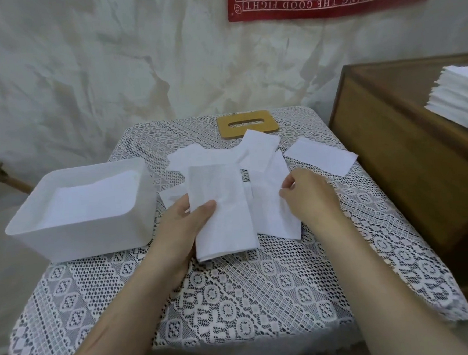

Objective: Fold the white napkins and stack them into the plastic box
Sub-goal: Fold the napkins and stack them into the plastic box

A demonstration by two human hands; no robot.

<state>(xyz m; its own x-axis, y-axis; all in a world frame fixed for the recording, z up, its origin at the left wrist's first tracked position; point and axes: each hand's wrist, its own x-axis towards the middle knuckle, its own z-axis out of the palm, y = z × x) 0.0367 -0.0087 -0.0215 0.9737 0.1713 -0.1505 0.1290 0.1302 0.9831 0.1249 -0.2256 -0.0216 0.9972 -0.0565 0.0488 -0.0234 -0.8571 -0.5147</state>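
folded napkin (225,228) is gripped by the left hand (185,228), loose napkin (272,216) pinched by the right hand (308,196) — fold could be dragged open where they overlap.

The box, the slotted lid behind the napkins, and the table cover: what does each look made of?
The box looks like frosted, translucent white plastic: smooth milky walls and rounded corners. The slotted lid seems to be wood or bamboo, tan and matte; which, I cannot tell. The table cover is white lace fabric, its open pattern showing a darker surface beneath.
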